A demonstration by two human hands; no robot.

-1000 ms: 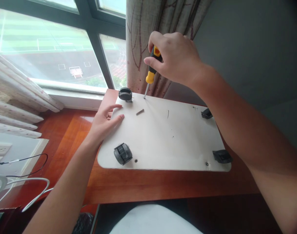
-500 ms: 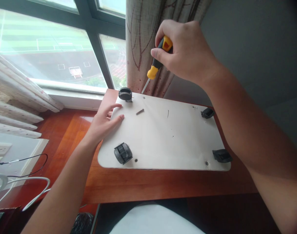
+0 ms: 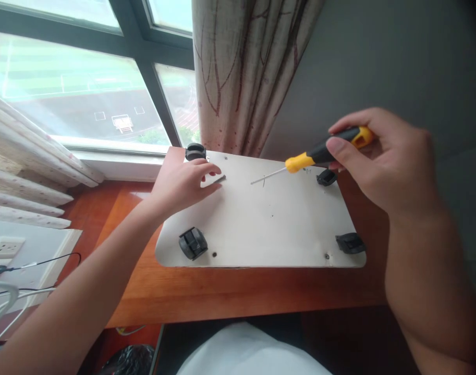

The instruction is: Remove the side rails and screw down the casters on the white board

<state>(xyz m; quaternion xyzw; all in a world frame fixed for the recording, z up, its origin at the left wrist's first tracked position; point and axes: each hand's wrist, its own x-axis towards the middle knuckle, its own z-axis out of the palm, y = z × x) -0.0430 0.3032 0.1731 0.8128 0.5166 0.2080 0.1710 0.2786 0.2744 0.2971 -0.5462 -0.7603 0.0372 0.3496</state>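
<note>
My right hand (image 3: 378, 156) is closed around the black and yellow handle of a screwdriver (image 3: 296, 162); its shaft slants down left over the white board (image 3: 269, 234). Above the board's left part, my left hand (image 3: 186, 187) reaches over a loose screw (image 3: 221, 178), with thumb and fingers apart on either side of it. The screw lies on the board, its near end hidden by the hand. Black casters sit at the board's corners: far left (image 3: 195, 151), near left (image 3: 193, 243), far right (image 3: 326, 177) and near right (image 3: 350, 242).
The board rests on a reddish wooden desk (image 3: 222, 297). Behind it hang a patterned curtain (image 3: 238, 78) and a window (image 3: 85, 83). On the left are a wall socket (image 3: 7, 247) and white cables (image 3: 11, 297). Small holes (image 3: 214, 254) show in the board.
My right hand has brought the screwdriver from above the board's far edge to the right and down, tilting it nearly level. My left hand has moved from the board's left edge to the screw.
</note>
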